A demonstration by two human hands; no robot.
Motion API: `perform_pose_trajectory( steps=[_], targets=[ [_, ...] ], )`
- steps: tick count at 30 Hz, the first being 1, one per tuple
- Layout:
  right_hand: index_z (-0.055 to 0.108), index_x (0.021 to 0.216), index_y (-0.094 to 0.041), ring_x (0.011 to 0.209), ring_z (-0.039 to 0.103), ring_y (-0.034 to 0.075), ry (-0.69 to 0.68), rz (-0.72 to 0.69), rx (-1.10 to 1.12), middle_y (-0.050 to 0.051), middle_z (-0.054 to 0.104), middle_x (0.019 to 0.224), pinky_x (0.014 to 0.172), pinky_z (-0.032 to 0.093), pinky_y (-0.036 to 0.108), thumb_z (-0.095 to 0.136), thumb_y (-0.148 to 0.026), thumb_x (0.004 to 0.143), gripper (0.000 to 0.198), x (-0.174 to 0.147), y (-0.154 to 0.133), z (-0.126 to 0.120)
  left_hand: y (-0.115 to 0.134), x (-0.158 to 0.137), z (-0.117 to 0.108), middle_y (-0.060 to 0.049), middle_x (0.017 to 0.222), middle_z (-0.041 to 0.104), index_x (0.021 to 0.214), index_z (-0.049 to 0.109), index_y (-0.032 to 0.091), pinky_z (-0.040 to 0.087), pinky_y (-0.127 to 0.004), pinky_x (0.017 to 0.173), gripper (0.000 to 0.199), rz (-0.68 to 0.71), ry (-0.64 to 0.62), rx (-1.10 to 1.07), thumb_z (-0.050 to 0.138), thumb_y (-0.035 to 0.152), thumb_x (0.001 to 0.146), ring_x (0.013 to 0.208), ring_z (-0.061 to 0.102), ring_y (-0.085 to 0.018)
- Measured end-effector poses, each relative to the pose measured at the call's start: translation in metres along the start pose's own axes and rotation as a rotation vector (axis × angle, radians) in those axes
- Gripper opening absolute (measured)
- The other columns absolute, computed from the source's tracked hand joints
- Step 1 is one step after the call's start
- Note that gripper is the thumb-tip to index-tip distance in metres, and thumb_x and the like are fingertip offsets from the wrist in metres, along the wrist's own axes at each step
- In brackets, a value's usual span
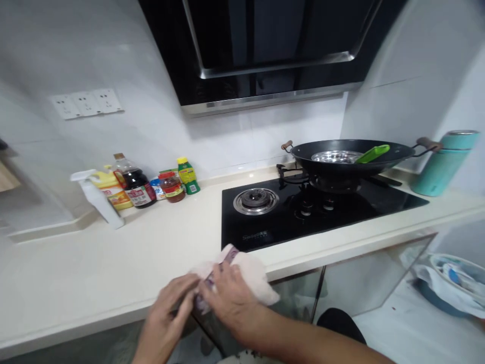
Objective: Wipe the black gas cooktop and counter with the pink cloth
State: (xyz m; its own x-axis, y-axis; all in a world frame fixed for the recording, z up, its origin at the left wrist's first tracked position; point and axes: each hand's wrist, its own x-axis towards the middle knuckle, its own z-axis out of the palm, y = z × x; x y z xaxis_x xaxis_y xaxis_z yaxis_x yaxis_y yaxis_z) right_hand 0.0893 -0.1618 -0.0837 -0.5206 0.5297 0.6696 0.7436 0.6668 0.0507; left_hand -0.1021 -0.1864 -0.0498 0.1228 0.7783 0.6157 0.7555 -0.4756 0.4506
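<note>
A pale pink cloth (pixel 252 275) with a purple patterned band lies bunched at the counter's front edge, just before the black gas stove (pixel 273 230). My left hand (pixel 168 308) grips its left side, thumb and fingers drawn together. Curled over the middle of the cloth, my right hand (pixel 231 293) holds it from above. Part of the cloth is hidden under my fingers.
On the stove's right burner sits a wok (pixel 379 167) holding a metal steamer plate and a green-handled tool. A teal flask (pixel 443 164) stands beside it. A white spray bottle (pixel 100 199), a soy sauce bottle (pixel 138 187) and several condiments line the wall. A bin (pixel 439 296) stands at the lower right.
</note>
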Motion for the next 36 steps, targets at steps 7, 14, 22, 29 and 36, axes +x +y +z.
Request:
perform_pose_trajectory(
  steps=[7,14,22,29,36],
  targets=[
    [0.048,0.143,-0.029,0.105,0.062,0.025,0.093,-0.120,-0.050,0.008,0.065,0.122,0.088,0.051,0.041,0.039,-0.032,0.105,0.039,0.013,-0.003,-0.009,-0.032,0.052,-0.017,-0.006,0.105,0.074,0.099,0.071,0.025,0.055,-0.045,0.102,0.030,0.012,0.093,0.131,0.053,0.048,0.091,0.103,0.070,-0.027],
    [0.056,0.136,-0.034,0.111,0.056,0.024,0.235,0.023,-0.067,0.008,0.062,0.125,0.097,0.043,0.043,0.058,-0.024,0.096,0.042,-0.074,0.102,-0.044,-0.053,0.060,-0.023,-0.007,0.100,0.078,0.089,0.073,0.025,0.057,-0.044,0.092,0.039,-0.056,0.011,0.325,0.051,0.057,0.086,0.096,0.073,-0.030],
    [0.062,0.128,-0.027,0.130,0.046,0.035,-0.082,0.409,-0.408,0.013,0.059,0.133,0.116,0.016,0.063,0.080,-0.030,0.071,0.059,-0.222,0.296,-0.148,-0.045,0.061,-0.014,-0.007,0.099,0.080,0.089,0.077,0.025,0.056,-0.049,0.093,0.046,-0.173,0.008,0.368,0.049,0.061,0.084,0.098,0.072,-0.033],
    [0.064,0.124,-0.018,0.122,0.048,0.035,-0.050,0.498,-0.458,0.017,0.057,0.130,0.110,0.027,0.055,0.079,-0.032,0.071,0.057,-0.246,0.340,-0.187,-0.031,0.062,-0.016,-0.005,0.094,0.081,0.086,0.077,0.026,0.058,-0.043,0.089,0.040,-0.037,0.017,0.339,0.053,0.058,0.084,0.089,0.074,-0.030],
    [0.066,0.118,-0.031,0.111,0.054,0.034,0.041,0.323,-0.287,0.010,0.065,0.121,0.098,0.035,0.052,0.093,-0.043,0.058,0.067,-0.143,0.205,-0.109,-0.025,0.064,-0.016,-0.004,0.090,0.081,0.081,0.077,0.028,0.058,-0.047,0.089,0.038,0.054,0.028,0.318,0.055,0.058,0.083,0.085,0.074,-0.031]
  ],
)
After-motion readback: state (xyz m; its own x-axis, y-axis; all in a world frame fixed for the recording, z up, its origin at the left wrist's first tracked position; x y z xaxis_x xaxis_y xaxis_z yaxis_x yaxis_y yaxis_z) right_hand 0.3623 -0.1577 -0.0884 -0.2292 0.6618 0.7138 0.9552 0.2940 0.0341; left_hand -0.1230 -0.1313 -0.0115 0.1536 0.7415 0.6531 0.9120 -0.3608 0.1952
